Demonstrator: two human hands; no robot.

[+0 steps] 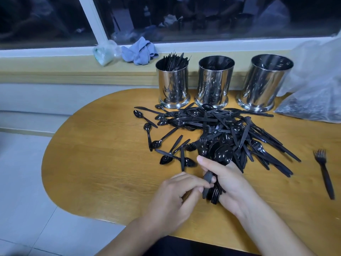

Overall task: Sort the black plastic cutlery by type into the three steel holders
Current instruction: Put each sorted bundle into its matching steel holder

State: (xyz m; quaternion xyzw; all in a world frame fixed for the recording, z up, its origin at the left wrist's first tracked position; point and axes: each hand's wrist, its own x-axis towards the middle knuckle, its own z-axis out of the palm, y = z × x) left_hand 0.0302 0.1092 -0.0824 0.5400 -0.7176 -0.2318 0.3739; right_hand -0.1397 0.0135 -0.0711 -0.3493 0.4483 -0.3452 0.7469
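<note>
A heap of black plastic cutlery covers the middle of the wooden table. Three steel holders stand behind it: the left holder bristles with knives, the middle holder and the right holder show only a few pieces inside. My right hand grips a bundle of spoons, bowls pointing away from me. My left hand pinches a black handle at the bundle's near end. A lone fork lies at the far right.
A clear plastic bag with more dark cutlery sits at the back right. A blue cloth and a crumpled clear bag rest on the window ledge. The table's curved edge drops to a tiled floor on the left.
</note>
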